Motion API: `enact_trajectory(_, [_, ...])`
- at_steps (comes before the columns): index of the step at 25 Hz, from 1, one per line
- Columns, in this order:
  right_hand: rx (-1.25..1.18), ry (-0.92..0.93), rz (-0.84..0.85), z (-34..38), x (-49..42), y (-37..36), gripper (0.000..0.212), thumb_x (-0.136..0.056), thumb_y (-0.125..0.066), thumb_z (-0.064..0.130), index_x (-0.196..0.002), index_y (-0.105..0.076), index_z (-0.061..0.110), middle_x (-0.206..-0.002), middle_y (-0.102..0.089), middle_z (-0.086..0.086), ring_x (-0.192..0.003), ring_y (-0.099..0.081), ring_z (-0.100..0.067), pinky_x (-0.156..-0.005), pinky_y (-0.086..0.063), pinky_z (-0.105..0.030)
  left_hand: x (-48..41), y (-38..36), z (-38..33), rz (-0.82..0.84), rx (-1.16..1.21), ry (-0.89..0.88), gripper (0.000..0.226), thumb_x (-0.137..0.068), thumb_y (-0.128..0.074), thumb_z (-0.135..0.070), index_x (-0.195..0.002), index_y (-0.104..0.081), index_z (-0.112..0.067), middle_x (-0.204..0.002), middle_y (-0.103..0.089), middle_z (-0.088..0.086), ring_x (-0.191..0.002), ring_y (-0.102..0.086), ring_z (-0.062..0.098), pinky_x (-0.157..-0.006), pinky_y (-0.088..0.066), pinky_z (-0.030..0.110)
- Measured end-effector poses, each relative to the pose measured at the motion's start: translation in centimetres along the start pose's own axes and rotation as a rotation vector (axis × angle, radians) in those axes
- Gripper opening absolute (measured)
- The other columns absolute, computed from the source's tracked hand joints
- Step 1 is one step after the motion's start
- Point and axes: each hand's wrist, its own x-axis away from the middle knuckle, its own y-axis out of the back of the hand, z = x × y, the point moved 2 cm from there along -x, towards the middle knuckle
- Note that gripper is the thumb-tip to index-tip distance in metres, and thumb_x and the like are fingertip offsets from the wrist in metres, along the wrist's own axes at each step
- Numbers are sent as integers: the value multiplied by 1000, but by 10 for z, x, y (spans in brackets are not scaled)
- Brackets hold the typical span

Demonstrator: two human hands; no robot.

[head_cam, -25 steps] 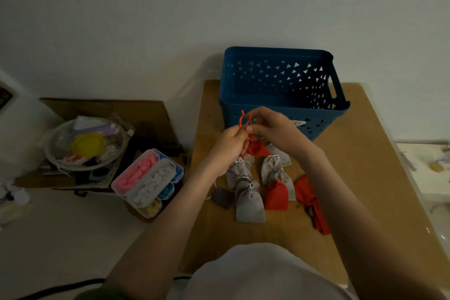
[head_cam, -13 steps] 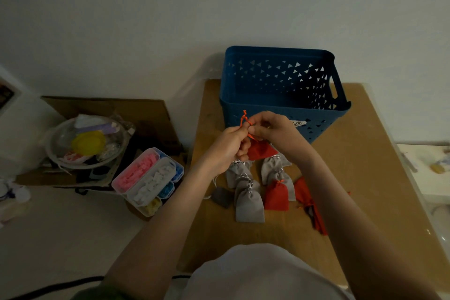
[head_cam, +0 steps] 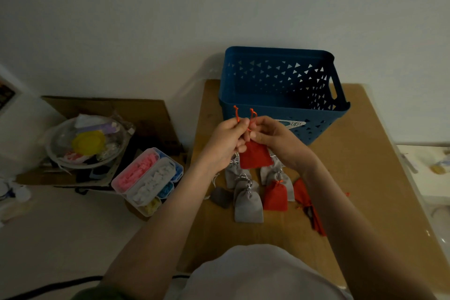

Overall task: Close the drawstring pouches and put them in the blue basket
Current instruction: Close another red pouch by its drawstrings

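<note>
A small red fabric drawstring pouch [head_cam: 255, 156] is held in the air between both hands, above the middle of the brown table top [head_cam: 365, 153] and just in front of the near wall of the blue plastic basket [head_cam: 323, 129], which is pierced with triangular cut-outs. The pouch is outside the basket. The left hand [head_cam: 226, 139] is curled, with thumb and forefinger pinched on one orange drawstring end [head_cam: 236, 114], which stands up above the knuckles. The right hand [head_cam: 275, 136] is likewise curled and is pinched on the second orange drawstring end [head_cam: 252, 115], just beside the first. The pouch body hangs below the fingers; its mouth is covered by them, so how far it is drawn shut cannot be told. The basket is set at the far edge of the table top, close to the wall. Below the held pouch, a cluster of grey fabric pouches [head_cam: 248, 207] with gathered necks is laid on the table top. A closed red pouch [head_cam: 275, 196] lies at the right side of this cluster, and a dark grey pouch [head_cam: 220, 197] at its left side. Flat red pouches [head_cam: 309, 204] are laid nearer the right edge. Off the left edge, lower down, a clear plastic compartment box [head_cam: 148, 178] with pink, white, blue and yellow contents is placed. Beyond it, a clear round bowl [head_cam: 87, 141] containing a yellow lid is set on a brown cardboard sheet [head_cam: 109, 107].
</note>
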Motion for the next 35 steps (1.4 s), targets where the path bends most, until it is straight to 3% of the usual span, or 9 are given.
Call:
enact_trajectory(4, [72, -74, 73, -1, 1, 4, 22, -92, -57, 10, -103, -59, -9, -94, -62, -15, -88, -59, -21, -84, -48, -31, 0, 4, 3, -75, -130, -45, 20, -97, -50, -16, -86, -64, -9, -62, -53, -1, -37, -35, 1, -37, -27, 14])
enact_trajectory(8, [-1, -108, 31, -1, 1, 0, 11, -95, -51, 6, -88, -60, 8, -80, -59, -6, -73, -55, -13, -71, -44, -25, -3, 8, -2, -135, -235, -132, 19, -97, -51, -15, -85, -64, -7, -72, -61, 1, -54, -56, -8, -48, -37, 4])
enact_trajectory(11, [-143, -143, 5, 1, 2, 0, 17, -95, -43, 0, -84, -55, 8, -73, -61, -1, -65, -55, -10, -65, -45, -21, -4, 14, -7, -50, -282, -142, 22, -96, -52, -15, -78, -64, -12, -78, -64, -5, -64, -57, -11, -57, -38, 3])
enact_trajectory(14, [-192, -172, -12, 0, 2, 3, 18, -95, -43, 2, -84, -56, 10, -71, -60, -1, -62, -55, -10, -63, -44, -22, -6, 20, -10, 87, -383, -130, 13, -91, -59, -12, -85, -68, -19, -82, -68, -7, -80, -62, -2, -72, -44, 9])
enact_trajectory(17, [-150, -154, -11, -4, 1, 4, 16, -96, -46, 5, -84, -55, 12, -70, -59, 2, -59, -54, -8, -60, -44, -20, -5, 21, -14, 37, -485, -169, 10, -87, -65, -9, -88, -69, -19, -87, -69, -5, -83, -64, 1, -76, -49, 14])
enact_trajectory(22, [-33, -140, -80, -1, -2, 0, 9, -94, -54, 8, -91, -53, 17, -77, -58, 0, -61, -56, -9, -56, -47, -20, 1, 6, -19, -224, -1363, -572, 10, -91, -59, -19, -97, -62, -12, -86, -61, 3, -87, -54, 19, -74, -42, 31])
enact_trajectory(26, [-116, -141, -6, -4, -6, -3, 21, -88, -60, 14, -109, -60, 17, -92, -60, -12, -72, -59, -17, -68, -48, -29, -1, 2, -10, -338, -1521, -812, 10, -81, -68, -8, -85, -59, -7, -70, -63, 8, -73, -58, 27, -66, -45, 35])
enact_trajectory(30, [-106, -158, 35, -3, -9, -6, 28, -94, -49, 5, -121, -59, 10, -94, -64, -13, -77, -61, -18, -74, -49, -29, -4, 6, 0, -384, -1577, -925, 20, -69, -76, -2, -76, -60, -10, -61, -59, 4, -64, -57, 24, -59, -45, 31])
enact_trajectory(35, [-229, -170, 22, 1, -9, -11, 25, -102, -36, 16, -91, -58, 11, -69, -62, 0, -61, -57, -7, -64, -46, -23, -4, 7, 0, -338, -1501, -1056, 5, -83, -65, -6, -87, -64, -8, -71, -62, 4, -72, -57, 24, -66, -43, 33])
